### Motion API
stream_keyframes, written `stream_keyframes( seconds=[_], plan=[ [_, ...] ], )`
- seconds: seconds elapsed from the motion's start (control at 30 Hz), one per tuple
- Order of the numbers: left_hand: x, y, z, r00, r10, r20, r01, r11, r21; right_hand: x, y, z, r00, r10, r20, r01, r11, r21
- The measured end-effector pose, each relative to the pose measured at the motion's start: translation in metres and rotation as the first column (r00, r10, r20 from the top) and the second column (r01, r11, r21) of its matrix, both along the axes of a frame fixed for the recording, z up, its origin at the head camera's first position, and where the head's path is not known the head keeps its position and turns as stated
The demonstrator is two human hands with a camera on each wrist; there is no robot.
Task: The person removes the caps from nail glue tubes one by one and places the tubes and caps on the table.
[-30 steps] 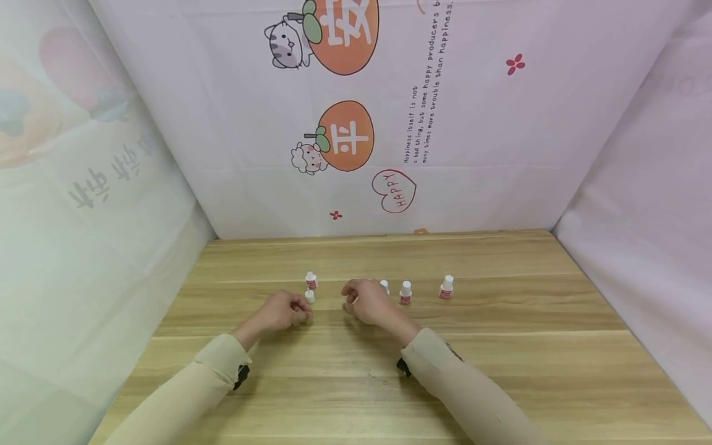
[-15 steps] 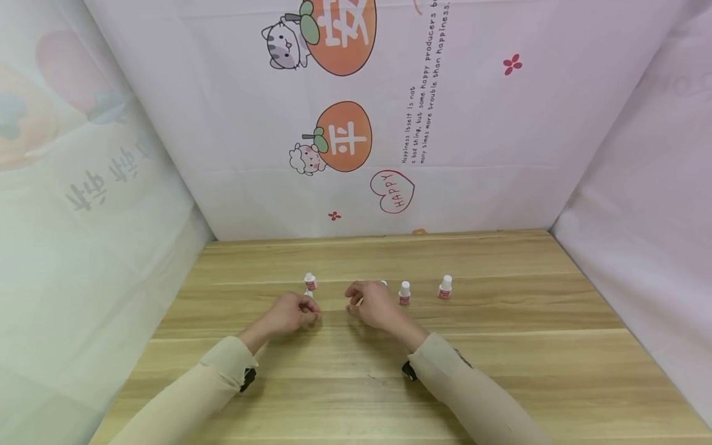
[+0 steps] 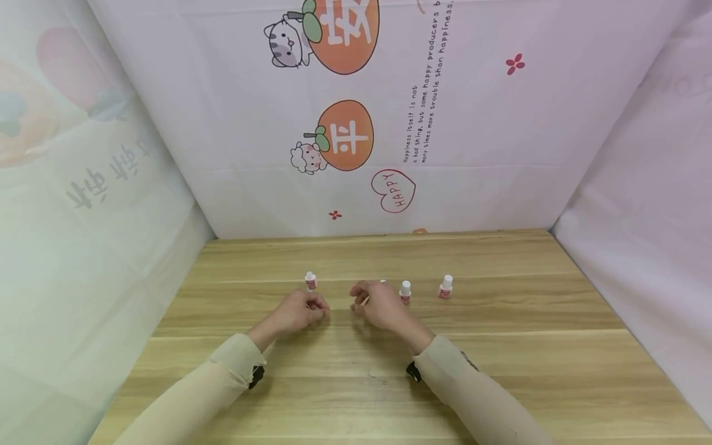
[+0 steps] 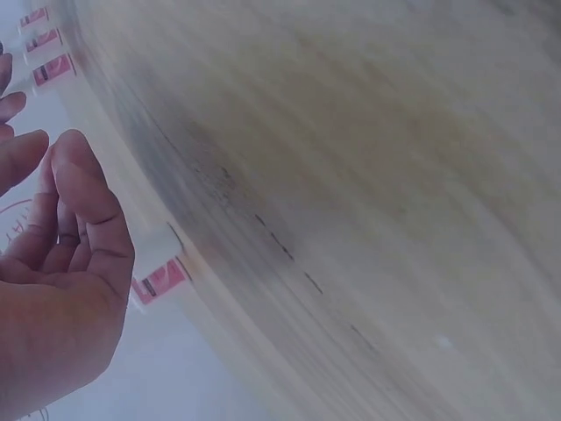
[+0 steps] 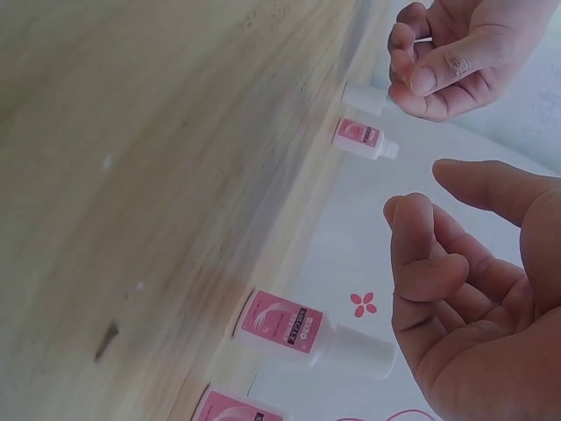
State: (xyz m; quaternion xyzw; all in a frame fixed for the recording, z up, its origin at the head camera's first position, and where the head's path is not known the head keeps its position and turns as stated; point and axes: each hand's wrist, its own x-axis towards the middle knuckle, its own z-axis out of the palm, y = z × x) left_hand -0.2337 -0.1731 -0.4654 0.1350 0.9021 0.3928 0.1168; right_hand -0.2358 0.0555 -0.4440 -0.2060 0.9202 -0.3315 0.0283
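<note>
My left hand point(image 3: 297, 311) hovers low over the wooden table with fingers loosely curled and no object visible in them. Just behind it stands a small white bottle point(image 3: 311, 282) with a pink label and a bare nozzle. Its white cap point(image 5: 364, 97) stands beside it, mostly hidden by the left hand in the head view. To the right, my right hand point(image 3: 381, 304) is held above the table, thumb apart from the fingers, holding nothing. It partly hides a capped bottle point(image 5: 280, 330). Another capped bottle point(image 3: 405, 293) stands just right of that hand.
A further capped bottle point(image 3: 446, 287) stands farther right in the same rough row. Behind the wooden table point(image 3: 356, 383) rises a white printed cloth point(image 3: 473, 123), with more cloth along the left and right sides.
My left hand has slid to the right, now covering most of the loose cap in the head view. The right hand has shifted slightly right. The bottles have stayed in place.
</note>
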Motion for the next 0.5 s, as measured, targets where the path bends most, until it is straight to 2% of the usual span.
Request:
stream_keyframes(
  seconds=[0.2,0.5],
  plan=[
    [-0.002,0.008,-0.001,1.0,0.006,0.001,-0.007,1.0,0.006,0.001,0.006,0.0,0.999,-0.029,0.015,0.029,1.0,0.007],
    [-0.004,0.019,-0.002,0.999,-0.019,-0.043,0.019,1.0,-0.001,0.0,0.016,-0.001,0.998,-0.045,-0.043,0.044,0.999,-0.021]
  ],
)
